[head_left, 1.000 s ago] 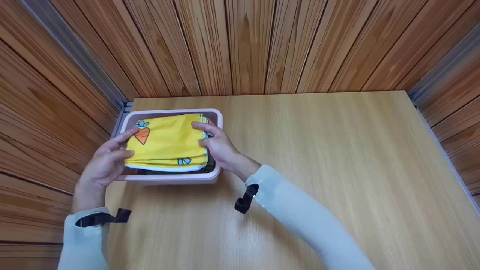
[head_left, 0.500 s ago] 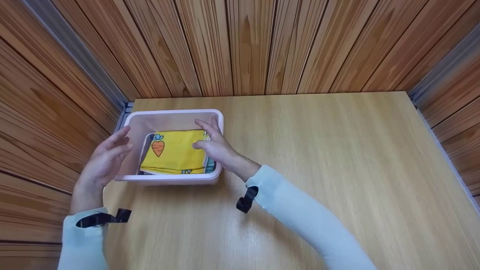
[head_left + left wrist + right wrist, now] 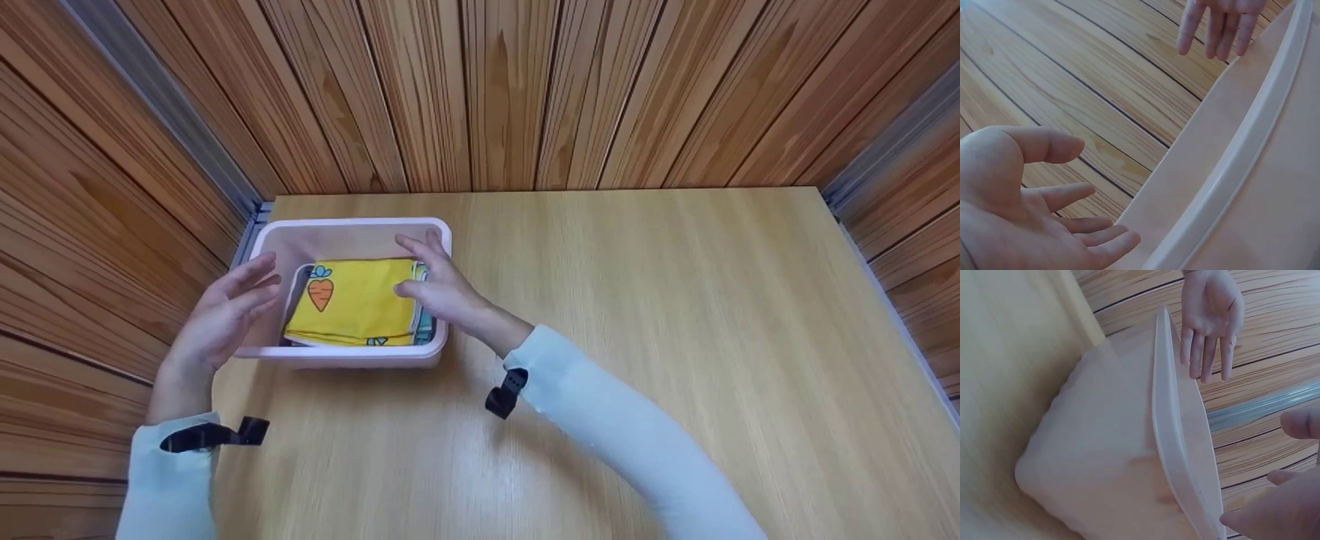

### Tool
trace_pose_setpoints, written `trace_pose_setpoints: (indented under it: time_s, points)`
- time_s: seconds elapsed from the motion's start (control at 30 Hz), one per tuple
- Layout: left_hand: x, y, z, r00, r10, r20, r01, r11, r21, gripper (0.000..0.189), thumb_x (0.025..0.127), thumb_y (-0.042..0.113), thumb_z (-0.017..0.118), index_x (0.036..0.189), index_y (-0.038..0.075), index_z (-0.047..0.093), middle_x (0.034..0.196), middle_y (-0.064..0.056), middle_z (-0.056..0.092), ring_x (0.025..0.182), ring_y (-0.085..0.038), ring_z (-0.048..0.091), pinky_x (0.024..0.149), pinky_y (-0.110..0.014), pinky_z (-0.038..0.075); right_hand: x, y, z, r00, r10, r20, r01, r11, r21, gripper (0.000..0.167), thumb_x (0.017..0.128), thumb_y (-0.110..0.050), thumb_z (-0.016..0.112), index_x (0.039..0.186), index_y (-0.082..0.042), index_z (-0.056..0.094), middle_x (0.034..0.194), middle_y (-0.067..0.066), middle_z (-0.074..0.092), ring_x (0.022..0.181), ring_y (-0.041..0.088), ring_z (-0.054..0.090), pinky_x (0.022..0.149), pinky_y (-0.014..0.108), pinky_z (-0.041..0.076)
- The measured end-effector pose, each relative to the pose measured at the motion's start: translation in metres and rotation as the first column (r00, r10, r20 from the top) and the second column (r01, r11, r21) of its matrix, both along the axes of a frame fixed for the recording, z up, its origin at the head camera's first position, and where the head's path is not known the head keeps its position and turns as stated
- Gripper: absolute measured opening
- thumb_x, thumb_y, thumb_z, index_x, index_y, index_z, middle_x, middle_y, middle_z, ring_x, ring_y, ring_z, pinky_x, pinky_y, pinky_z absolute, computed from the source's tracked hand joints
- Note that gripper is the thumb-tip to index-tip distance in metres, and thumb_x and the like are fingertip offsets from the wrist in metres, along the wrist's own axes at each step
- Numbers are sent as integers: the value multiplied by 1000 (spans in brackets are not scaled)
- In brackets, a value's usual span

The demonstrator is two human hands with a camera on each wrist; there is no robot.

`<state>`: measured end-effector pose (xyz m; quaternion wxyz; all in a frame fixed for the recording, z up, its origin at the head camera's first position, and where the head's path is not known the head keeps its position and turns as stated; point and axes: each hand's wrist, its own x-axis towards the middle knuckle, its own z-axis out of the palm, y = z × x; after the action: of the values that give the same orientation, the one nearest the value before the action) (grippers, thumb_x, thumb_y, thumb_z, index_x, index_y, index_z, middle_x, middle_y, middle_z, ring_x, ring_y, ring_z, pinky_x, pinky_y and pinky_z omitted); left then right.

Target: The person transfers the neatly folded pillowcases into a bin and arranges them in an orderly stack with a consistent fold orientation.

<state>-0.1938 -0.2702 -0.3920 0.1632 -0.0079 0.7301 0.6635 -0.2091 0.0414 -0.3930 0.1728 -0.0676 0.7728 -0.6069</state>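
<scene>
A folded yellow cloth with a carrot print lies inside a pale pink plastic bin, on top of other folded fabric that shows at its right side. My left hand is over the bin's left rim, fingers relaxed and holding nothing. Over the right rim is my right hand, thumb and fingers spread, overlapping the cloth's right edge in the head view. Both wrist views show empty palms facing each other across the bin, the left hand in its own view and the right hand in its own.
The bin stands at the far left corner of a light wooden table. Wood-plank walls rise behind and on both sides, with grey metal posts at the corners. A black strap hangs from each sleeve.
Both hands have let go of the folded yellow cloth, which has dropped from rim height down into the bin. Since then the hands have stayed almost still above the rims.
</scene>
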Motion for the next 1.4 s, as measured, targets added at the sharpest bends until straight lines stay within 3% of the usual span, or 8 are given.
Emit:
trace_pose_setpoints:
  time_s: [0.2, 0.4, 0.63, 0.8, 1.07, 1.4]
  points:
    - [-4, 17, 6, 996, -39, -77, 20, 972, -235, 67, 106, 27, 54, 162, 10, 22, 167, -10, 24, 149, -30, 31, 117, -35, 35, -4, 15, 6, 996, 44, -81, -32, 989, 147, 69, 98, -14, 63, 160, -26, 35, 171, -2, -13, 157, 26, -6, 124, 55, 8]
    - [-15, 43, 18, 990, -85, -117, 36, 929, -368, 62, 106, 22, 53, 161, 10, 27, 164, -11, 32, 149, -30, 33, 119, -45, 33, -10, 33, 12, 983, 87, -160, -34, 951, 308, 70, 99, -18, 63, 161, -25, 31, 171, 3, -15, 156, 29, -9, 123, 56, 14]
    - [-33, 76, 36, 979, -151, -134, 65, 865, -498, 57, 104, 17, 53, 158, 8, 34, 163, -20, 28, 148, -38, 31, 116, -54, 35, -21, 58, 15, 968, 102, -231, 12, 895, 445, 73, 100, -22, 64, 162, -20, 27, 170, 8, -15, 156, 30, -11, 122, 54, 17]
    - [-44, 94, 44, 979, -171, -109, 76, 808, -584, 61, 105, 23, 55, 159, 9, 32, 162, -23, 28, 148, -42, 29, 115, -58, 34, -28, 82, 14, 955, 95, -282, 65, 859, 508, 74, 99, -23, 64, 162, -13, 26, 169, 11, -16, 155, 32, -12, 122, 53, 18]
    - [-60, 123, 57, 978, -183, -102, 74, 761, -645, 67, 105, 36, 57, 161, 12, 28, 166, -16, 23, 151, -38, 24, 118, -58, 28, -41, 124, 23, 944, 101, -313, 111, 797, 593, 79, 100, -28, 63, 163, -9, 19, 167, 18, -19, 154, 35, -16, 123, 57, -1]
    - [-80, 154, 70, 936, -314, -158, 103, 675, -730, 73, 106, 45, 50, 161, 6, 23, 168, -17, 16, 152, -36, 24, 120, -53, 26, -49, 182, 36, 941, 83, -328, 168, 727, 666, 80, 102, -29, 60, 163, -5, 14, 164, 21, -26, 151, 36, -24, 114, 65, -19]
